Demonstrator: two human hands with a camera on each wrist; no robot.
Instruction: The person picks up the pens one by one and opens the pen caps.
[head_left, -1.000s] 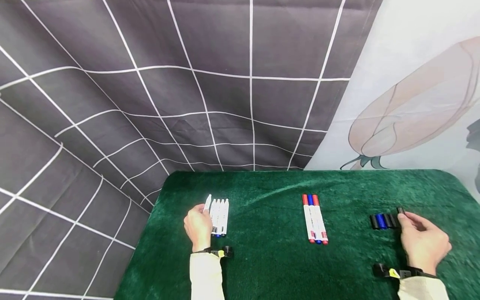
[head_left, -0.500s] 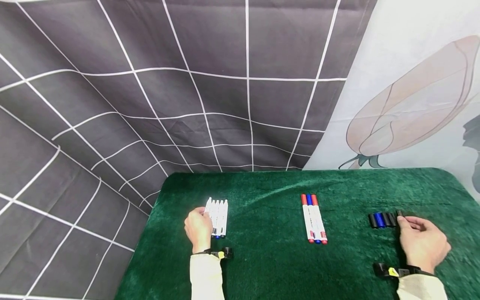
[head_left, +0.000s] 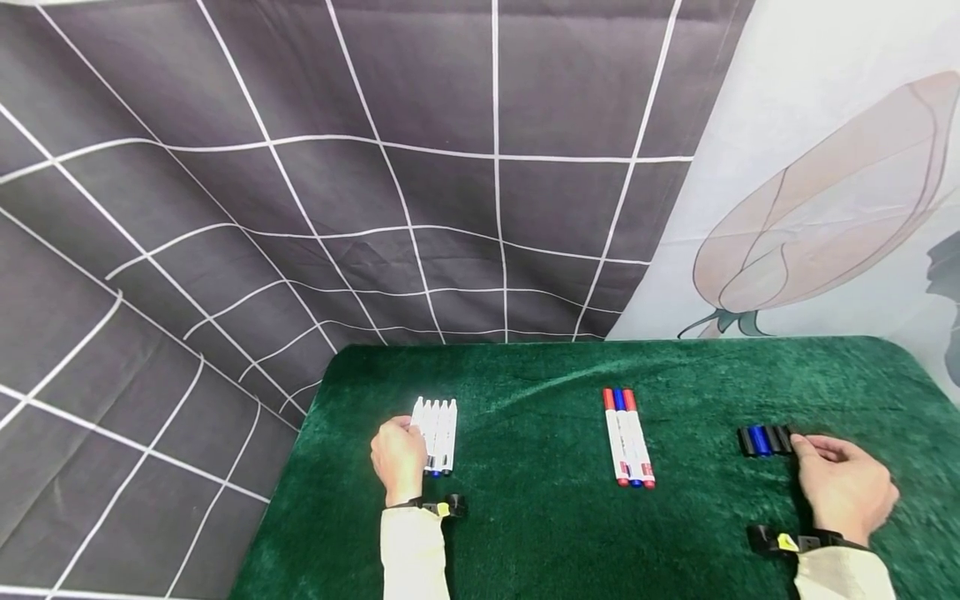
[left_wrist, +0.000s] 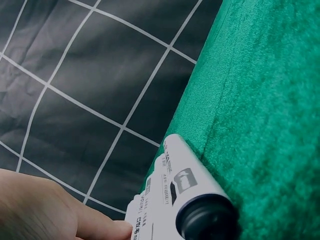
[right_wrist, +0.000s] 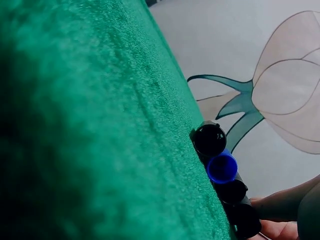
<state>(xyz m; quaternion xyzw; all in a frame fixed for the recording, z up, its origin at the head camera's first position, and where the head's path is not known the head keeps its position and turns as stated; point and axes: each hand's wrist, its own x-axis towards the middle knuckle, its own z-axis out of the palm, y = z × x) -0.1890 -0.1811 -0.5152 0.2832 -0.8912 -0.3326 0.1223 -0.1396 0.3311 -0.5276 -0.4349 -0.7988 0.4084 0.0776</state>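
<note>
My left hand holds the leftmost of several uncapped white markers, which lie side by side on the green cloth, tips pointing away. In the left wrist view, a fingertip touches the far side of the row, and a black-ended marker is closest to the camera. Far to the right, my right hand pinches a black marker cap at the right end of a row of loose caps. One cap in that row is blue; the others are black. The fingers partly cover the pinched cap.
Between the hands lie three capped markers, red, blue and red, side by side. The green cloth covers the table up to a dark gridded curtain and a pale curtain with a flower print.
My left hand has lowered its marker from a raised tilt to flat beside the other uncapped ones. The right hand has moved its black cap slightly left, against the cap row.
</note>
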